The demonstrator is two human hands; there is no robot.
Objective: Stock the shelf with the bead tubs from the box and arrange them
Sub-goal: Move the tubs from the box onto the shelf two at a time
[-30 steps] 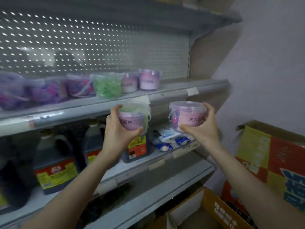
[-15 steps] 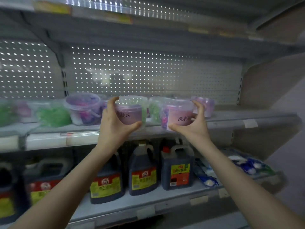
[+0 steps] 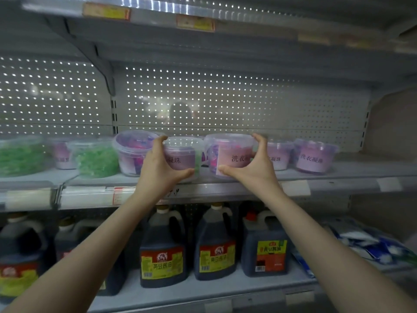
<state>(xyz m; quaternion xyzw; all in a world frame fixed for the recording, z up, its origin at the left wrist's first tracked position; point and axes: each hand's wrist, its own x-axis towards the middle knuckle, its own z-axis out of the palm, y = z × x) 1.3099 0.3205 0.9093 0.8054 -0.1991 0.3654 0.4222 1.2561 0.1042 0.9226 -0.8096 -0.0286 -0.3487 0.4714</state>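
My left hand (image 3: 159, 171) grips a clear bead tub with a purple label (image 3: 180, 154) at the front of the grey shelf (image 3: 338, 175). Beside it, my right hand (image 3: 252, 170) grips a second clear tub with a pink label (image 3: 230, 152). Both tubs sit at shelf level, close together; whether their bases rest on the shelf I cannot tell. More bead tubs stand in a row on the same shelf: green ones (image 3: 96, 160) to the left, a purple one (image 3: 129, 152) next to my left hand, and purple-labelled ones (image 3: 313, 158) to the right.
A perforated back panel (image 3: 225, 105) closes the shelf behind the tubs, and another shelf (image 3: 203, 16) hangs overhead. Below, dark soy sauce jugs (image 3: 161, 251) line the lower shelf, with blue-and-white packets (image 3: 370, 245) at its right end.
Both hands have carried their tubs up and forward from below the shelf edge to the shelf front. My view has swung left and up, so the cardboard box is out of sight.
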